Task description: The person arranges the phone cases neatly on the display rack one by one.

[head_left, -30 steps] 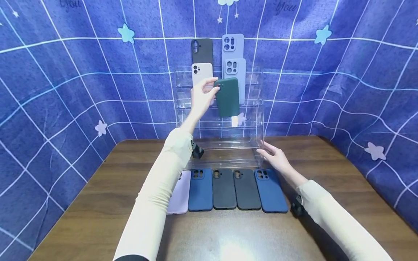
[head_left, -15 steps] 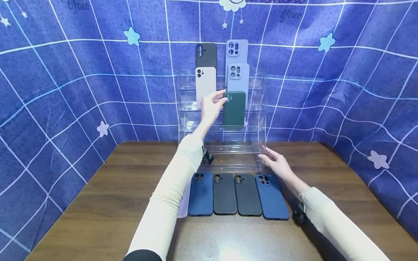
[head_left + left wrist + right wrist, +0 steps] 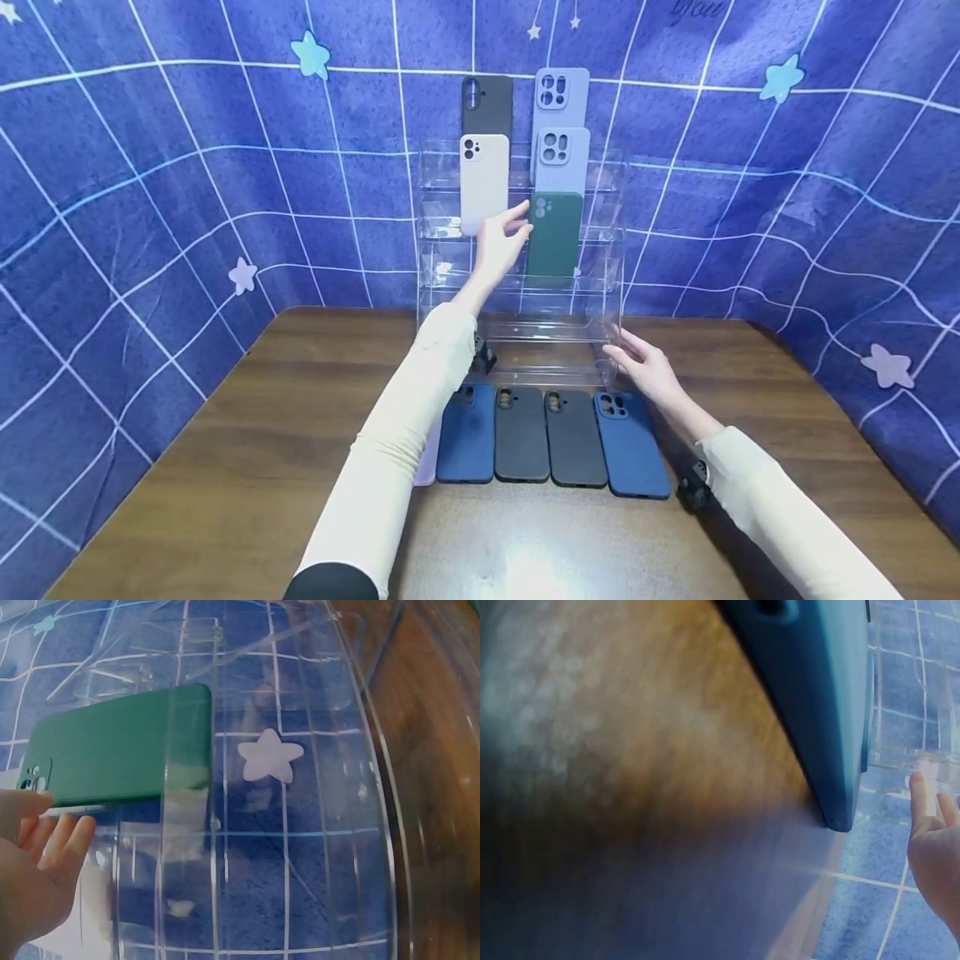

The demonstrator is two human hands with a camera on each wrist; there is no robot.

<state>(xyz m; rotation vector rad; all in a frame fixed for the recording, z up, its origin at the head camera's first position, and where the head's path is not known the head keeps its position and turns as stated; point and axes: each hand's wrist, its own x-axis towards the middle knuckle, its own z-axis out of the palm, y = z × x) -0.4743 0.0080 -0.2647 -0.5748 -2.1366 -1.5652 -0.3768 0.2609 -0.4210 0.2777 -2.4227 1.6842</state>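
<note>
A green phone case (image 3: 555, 237) stands upright in a tier of the clear acrylic display rack (image 3: 517, 331), in front of a light blue phone case (image 3: 562, 162). My left hand (image 3: 501, 248) is at its left edge, with thumb and fingers apart. In the left wrist view, the thumb of that hand (image 3: 37, 877) overlaps the green case (image 3: 127, 750) near the camera cutouts, and the other fingers sit below its edge. My right hand (image 3: 648, 371) rests at the rack's lower right side, fingers extended; the right wrist view shows this hand (image 3: 937, 859) beside the clear plastic.
A white case (image 3: 484, 179) and a black case (image 3: 487, 104) stand in the rack's left column; another light blue case (image 3: 573, 96) is at the top right. Blue (image 3: 467, 442), black (image 3: 521, 442) and purple (image 3: 427, 458) cases lie in a row on the wooden table (image 3: 262, 442).
My left hand has lowered the green case into the rack, in front of the light blue one, and its fingers have loosened to the case's edge. The right hand stays at the rack's side.
</note>
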